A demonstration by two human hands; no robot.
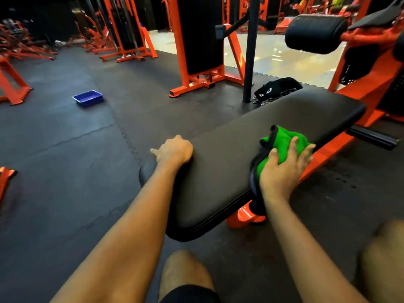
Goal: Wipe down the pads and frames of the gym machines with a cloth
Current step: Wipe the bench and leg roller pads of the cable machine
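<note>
Right hand (284, 169), fingers spread flat, presses the green cloth (282, 139) onto the bench pad (240, 145). Left hand (175, 150) curls over the pad's opposite edge. Beyond the hands stand a black pole (251, 51) and a chained belt (274, 90).

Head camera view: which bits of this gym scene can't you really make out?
All in the head view:
Left hand: its fingers are hidden behind the hand itself at the bench pad edge.
Pad surface under the green cloth: covered by cloth and right hand.
Orange frame: mostly hidden beneath the pad.
Black belt with chains: lower part cut off by the pad.
</note>
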